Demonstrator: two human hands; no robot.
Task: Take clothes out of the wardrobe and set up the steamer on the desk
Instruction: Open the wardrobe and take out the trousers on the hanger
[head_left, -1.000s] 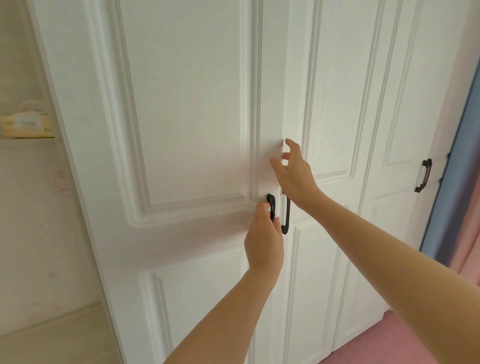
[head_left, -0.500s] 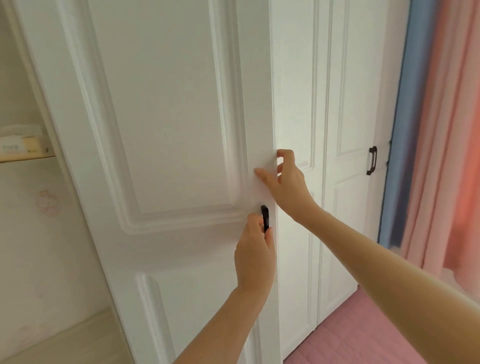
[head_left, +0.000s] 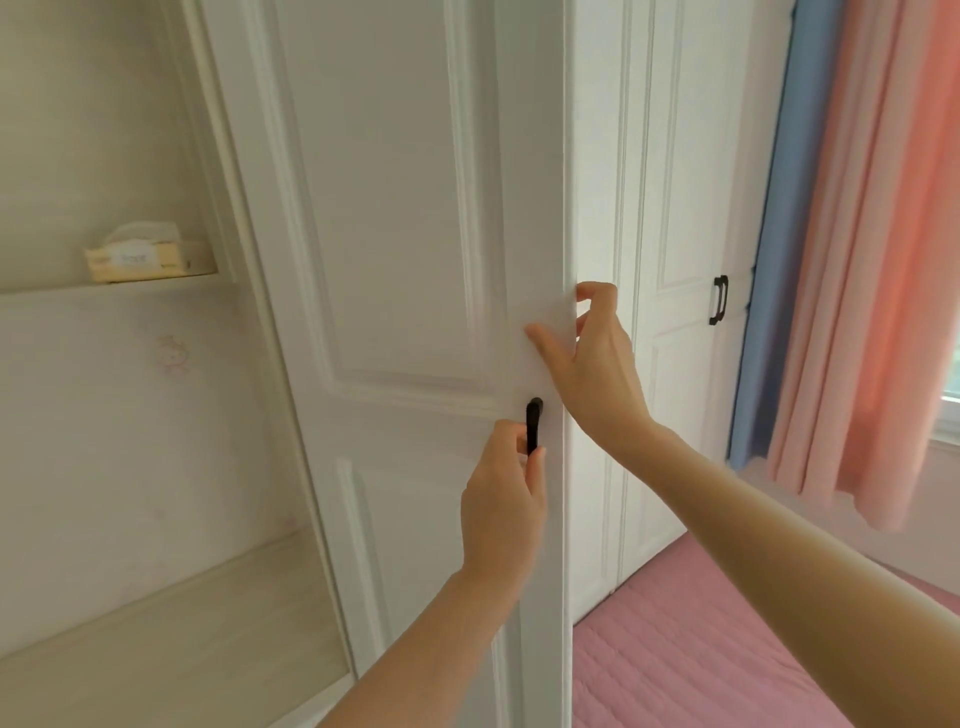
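A white panelled wardrobe door fills the middle of the view, swung partly open toward me. My left hand grips the lower part of its black handle. My right hand holds the door's free edge just above the handle, thumb on the front face and fingers curled round behind the edge. The wardrobe's inside is hidden behind the door. No clothes and no steamer are in view.
To the right stands another white wardrobe door with a black handle, then blue and pink curtains. A pink quilted bed cover lies at lower right. On the left, a shelf niche holds a tissue pack.
The door has swung further open toward me and to the left, both hands staying on it. The view has turned right, bringing more of the curtains and bed into sight.
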